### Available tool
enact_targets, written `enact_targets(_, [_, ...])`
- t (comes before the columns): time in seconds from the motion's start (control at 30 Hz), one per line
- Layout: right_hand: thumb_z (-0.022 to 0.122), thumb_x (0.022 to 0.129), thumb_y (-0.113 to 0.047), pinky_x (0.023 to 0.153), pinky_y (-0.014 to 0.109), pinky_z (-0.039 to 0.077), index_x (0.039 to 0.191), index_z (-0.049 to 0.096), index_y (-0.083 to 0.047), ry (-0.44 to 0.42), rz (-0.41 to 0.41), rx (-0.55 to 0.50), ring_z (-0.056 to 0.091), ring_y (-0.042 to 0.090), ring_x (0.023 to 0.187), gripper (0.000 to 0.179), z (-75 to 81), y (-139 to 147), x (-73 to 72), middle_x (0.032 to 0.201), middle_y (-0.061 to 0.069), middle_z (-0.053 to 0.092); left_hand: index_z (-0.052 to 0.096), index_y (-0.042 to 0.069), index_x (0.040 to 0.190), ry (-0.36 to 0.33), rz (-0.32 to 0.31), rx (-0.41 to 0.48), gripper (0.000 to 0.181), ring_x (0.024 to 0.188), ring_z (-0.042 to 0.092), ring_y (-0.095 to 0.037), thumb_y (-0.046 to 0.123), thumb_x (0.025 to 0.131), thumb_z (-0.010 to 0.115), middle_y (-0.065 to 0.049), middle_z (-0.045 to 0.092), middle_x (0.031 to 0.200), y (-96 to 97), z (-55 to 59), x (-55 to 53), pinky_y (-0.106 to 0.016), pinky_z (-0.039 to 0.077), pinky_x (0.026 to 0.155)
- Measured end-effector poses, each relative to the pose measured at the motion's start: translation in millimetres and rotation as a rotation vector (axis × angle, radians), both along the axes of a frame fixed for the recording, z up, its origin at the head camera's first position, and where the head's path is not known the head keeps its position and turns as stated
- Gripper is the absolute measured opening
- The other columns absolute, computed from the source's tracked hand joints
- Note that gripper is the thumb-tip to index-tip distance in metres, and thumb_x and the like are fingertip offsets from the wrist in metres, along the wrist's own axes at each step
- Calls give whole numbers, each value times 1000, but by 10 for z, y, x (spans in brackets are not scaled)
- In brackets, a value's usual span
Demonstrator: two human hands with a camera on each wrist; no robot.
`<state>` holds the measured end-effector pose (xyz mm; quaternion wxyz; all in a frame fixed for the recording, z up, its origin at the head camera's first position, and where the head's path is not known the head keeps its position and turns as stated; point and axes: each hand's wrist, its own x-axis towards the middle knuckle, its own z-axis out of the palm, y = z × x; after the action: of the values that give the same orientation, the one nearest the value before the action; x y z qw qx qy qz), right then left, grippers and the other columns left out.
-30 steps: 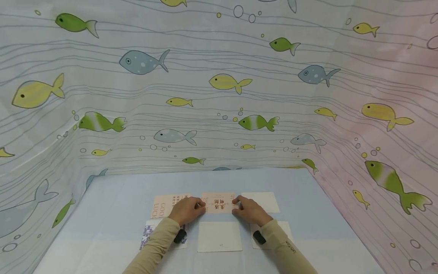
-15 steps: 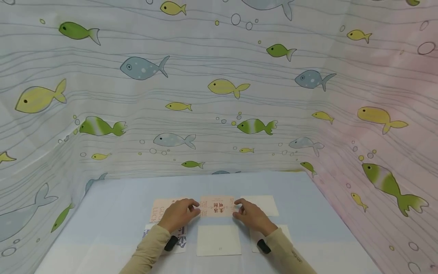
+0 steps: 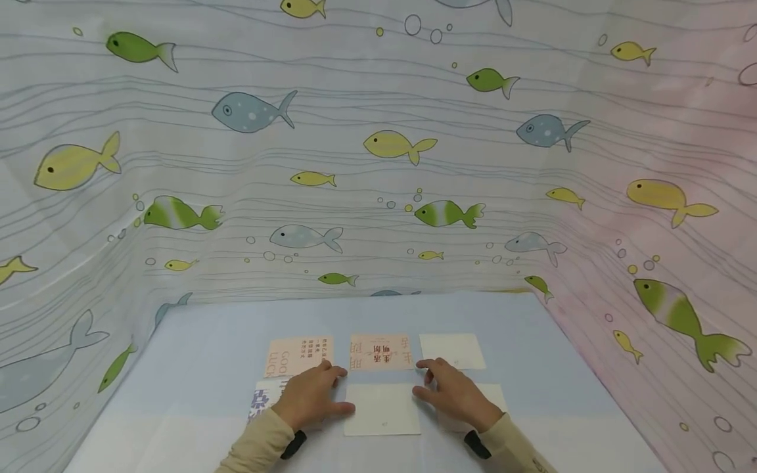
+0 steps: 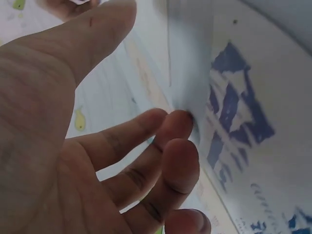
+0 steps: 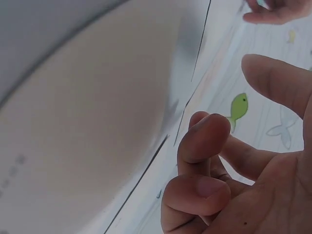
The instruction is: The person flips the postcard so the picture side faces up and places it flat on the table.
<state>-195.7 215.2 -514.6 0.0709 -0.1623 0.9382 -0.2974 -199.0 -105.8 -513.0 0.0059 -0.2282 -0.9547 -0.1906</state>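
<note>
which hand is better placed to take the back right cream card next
Probably the right hand: in the head view its fingers are at the near edge of the cream card, while the left hand is farther off, by the blue-patterned card.

You had the peach card (image 3: 381,352) lying flat at twelve o'clock, dark red characters across its middle and paler lettering at both sides. At ten o'clock lay the LUCK card (image 3: 294,355), also peach, with columns of dark characters towards its right edge. The far cream card (image 3: 452,350) lay at two; the near cream card (image 3: 382,408) lay flat at six, each with a tiny mark near its lower edge. At eight, your violet-patterned card (image 3: 258,402) was partly hidden, as was the pale card (image 3: 493,393) at four.
</note>
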Motion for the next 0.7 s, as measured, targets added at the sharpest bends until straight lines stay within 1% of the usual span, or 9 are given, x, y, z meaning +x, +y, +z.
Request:
enact_targets(0.13, [71, 94, -43, 63, 28, 42, 139, 55, -9, 9, -5, 22, 48, 8, 73, 58, -7, -4, 45, 101, -6, 56, 70, 10, 120, -24, 22, -24, 74, 71, 54, -13, 60, 69, 85, 2, 58, 96, 52, -28, 18, -35, 48, 61])
enact_targets(0.3, [76, 90, -43, 64, 28, 41, 140, 55, -7, 7, -7, 61, 47, 8, 75, 65, -10, -30, 89, 99, -6, 55, 71, 10, 118, -3, 6, -23, 74, 68, 51, -12, 57, 64, 89, 0, 57, 95, 93, -25, 60, -33, 46, 57])
enact_targets(0.5, [78, 87, -48, 65, 29, 42, 142, 53, -5, -11, 20, 84, 47, 9, 76, 74, 3, -52, 115, 98, -5, 53, 71, 10, 116, -1, -8, -10, 69, 69, 50, -10, 55, 66, 89, -1, 57, 96, 96, -50, 67, -30, 44, 57])
enact_targets(0.7, [81, 81, -55, 70, 34, 44, 143, 53, -4, -41, 54, 126, 48, 12, 80, 85, -3, -80, 98, 101, -4, 52, 70, 12, 112, 6, -19, 1, 65, 66, 47, -9, 54, 66, 89, 1, 55, 93, 84, -70, 54, -29, 42, 54])
